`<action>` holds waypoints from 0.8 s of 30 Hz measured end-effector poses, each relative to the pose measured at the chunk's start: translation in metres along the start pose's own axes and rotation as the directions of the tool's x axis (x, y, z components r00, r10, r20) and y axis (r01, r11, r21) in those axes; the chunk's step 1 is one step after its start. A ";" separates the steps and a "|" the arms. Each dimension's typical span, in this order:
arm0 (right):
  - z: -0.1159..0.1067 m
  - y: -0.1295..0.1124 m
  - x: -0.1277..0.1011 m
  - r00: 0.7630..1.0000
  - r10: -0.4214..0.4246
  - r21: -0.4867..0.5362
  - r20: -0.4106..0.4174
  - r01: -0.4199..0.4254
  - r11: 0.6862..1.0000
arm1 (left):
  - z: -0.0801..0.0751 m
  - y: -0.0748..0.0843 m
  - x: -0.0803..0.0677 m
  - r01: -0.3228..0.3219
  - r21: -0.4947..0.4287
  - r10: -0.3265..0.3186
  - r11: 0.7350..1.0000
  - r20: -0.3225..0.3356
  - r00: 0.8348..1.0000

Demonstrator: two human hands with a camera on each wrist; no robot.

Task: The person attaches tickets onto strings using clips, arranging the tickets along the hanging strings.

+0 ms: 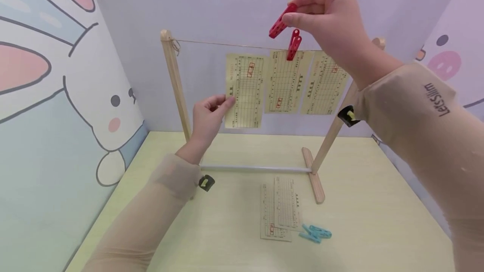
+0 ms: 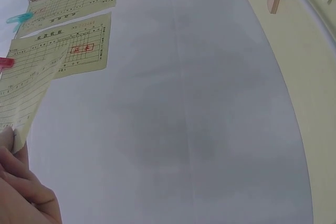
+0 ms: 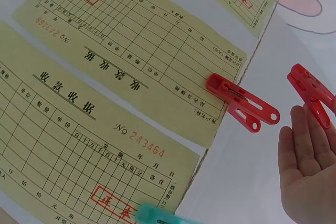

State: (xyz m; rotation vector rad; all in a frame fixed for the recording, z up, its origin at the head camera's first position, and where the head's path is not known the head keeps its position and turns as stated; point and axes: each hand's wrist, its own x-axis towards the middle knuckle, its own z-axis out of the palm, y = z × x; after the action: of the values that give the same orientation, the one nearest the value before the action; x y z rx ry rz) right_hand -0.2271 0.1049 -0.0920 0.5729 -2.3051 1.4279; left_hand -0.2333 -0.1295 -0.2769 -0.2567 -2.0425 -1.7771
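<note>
Fingers of our right hand (image 1: 332, 24) pinch a loose red clothespin (image 1: 277, 22) by its handle end, up above the string (image 1: 227, 45). The pin's long axis slants, jaws pointing down and to the left. Just below it a second red clip (image 1: 293, 45) already sits on the string, holding the middle receipt (image 1: 285, 82). From the right wrist view we see the held pin (image 3: 312, 95) at the fingertips and the clipped one (image 3: 241, 102) just beside it, apart.

Our left hand (image 1: 208, 114) is lower and to the left, thumb and fingers pinching the left edge of the left receipt (image 1: 245, 91), which hangs with its top edge at the string and carries no clip that we can see. That top edge lies left of and below the loose pin, so we judge the right hand is the one nearer to it, and the pin's jaws already point that way. A third receipt (image 1: 325, 83) hangs to the right.

Beyond, the string spans a wooden rack (image 1: 175, 83) standing on the tabletop (image 1: 378, 205), where spare receipts (image 1: 277, 213) and blue clothespins (image 1: 316, 233) lie near the rack's right foot.
</note>
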 end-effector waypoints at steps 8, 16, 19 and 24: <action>0.013 0.000 0.007 0.999 0.036 -0.034 0.033 -0.035 0.999 | 0.003 0.000 0.003 0.035 -0.010 -0.035 0.999 0.014 0.999; 0.022 -0.002 0.016 0.998 0.038 -0.022 0.042 -0.037 0.999 | 0.005 0.005 0.009 0.048 -0.029 -0.048 0.998 0.012 0.999; 0.025 -0.001 0.019 0.998 0.044 -0.029 0.041 -0.043 0.999 | 0.006 0.004 0.011 0.047 -0.027 -0.047 0.999 0.017 0.999; 0.030 -0.001 0.022 0.996 0.078 -0.054 0.050 -0.075 0.996 | 0.007 0.004 0.012 0.046 -0.031 -0.046 0.998 0.019 0.999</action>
State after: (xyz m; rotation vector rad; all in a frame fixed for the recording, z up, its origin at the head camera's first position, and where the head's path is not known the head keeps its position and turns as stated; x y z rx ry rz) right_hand -0.2484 0.0740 -0.0925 0.5178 -2.4220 1.3976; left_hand -0.2437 -0.1234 -0.2689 -0.2382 -2.0500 -1.8426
